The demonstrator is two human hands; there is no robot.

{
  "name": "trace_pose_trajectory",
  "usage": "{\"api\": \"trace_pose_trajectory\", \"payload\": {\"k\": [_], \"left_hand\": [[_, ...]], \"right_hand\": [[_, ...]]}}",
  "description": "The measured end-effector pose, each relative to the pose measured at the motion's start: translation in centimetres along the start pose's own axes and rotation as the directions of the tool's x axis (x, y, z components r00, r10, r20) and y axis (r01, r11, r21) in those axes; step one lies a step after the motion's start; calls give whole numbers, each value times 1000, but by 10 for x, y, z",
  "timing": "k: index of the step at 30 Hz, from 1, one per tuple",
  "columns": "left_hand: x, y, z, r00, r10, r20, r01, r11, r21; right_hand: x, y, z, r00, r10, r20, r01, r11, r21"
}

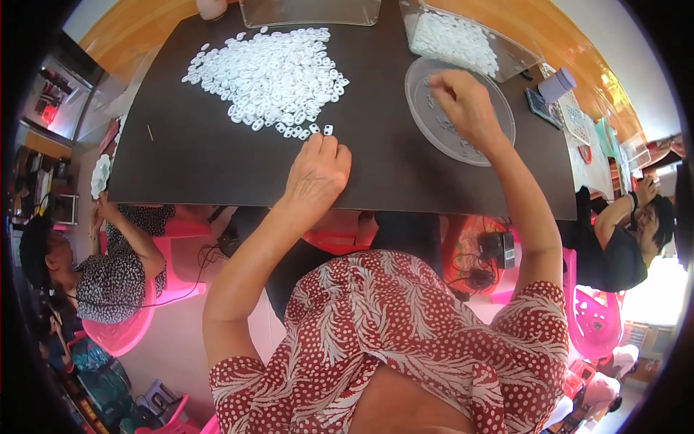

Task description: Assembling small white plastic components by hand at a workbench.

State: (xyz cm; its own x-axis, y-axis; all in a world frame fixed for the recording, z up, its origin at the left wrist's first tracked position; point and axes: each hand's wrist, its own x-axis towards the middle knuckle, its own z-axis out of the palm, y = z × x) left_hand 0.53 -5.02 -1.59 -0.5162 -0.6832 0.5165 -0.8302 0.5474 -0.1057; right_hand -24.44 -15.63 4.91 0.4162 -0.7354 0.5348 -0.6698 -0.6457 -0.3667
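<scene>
"Across the counter point(181, 159) in the head view, where is the heap of white pieces point(271, 76)?"

"Toward the far edge, left of centre. The left hand point(320, 170) is at the heap's near end, fingers bunched narrow, tips right by two loose white pieces point(328, 130)."

"Gripping one?"

"I can't tell; the fingers hide it."

"And the right hand point(466, 108)?"

"Above the round clear tray point(506, 116), toward the counter's right edge, well apart from the heap. Its fingers are curled in close; whether they pinch anything, I can't tell."

"What's in the tray?"

"Small grey pieces point(444, 124), left of that hand and nearer the counter's front edge."

"Beyond it?"

"A clear bin point(517, 61) holding more white pieces, by the far edge toward the right corner."
</scene>
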Motion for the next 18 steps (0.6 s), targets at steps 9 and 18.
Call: {"api": "trace_pose_trajectory", "payload": {"k": [9, 18], "left_hand": [[-9, 15, -6, 872, -490, 14, 378, 654, -656], [-19, 19, -16, 666, -679, 307, 261, -174, -950]], "right_hand": [[-41, -77, 52, 959, 146, 242, -257, 807, 532], [-51, -107, 88, 928, 246, 278, -366, 476, 799]]}}
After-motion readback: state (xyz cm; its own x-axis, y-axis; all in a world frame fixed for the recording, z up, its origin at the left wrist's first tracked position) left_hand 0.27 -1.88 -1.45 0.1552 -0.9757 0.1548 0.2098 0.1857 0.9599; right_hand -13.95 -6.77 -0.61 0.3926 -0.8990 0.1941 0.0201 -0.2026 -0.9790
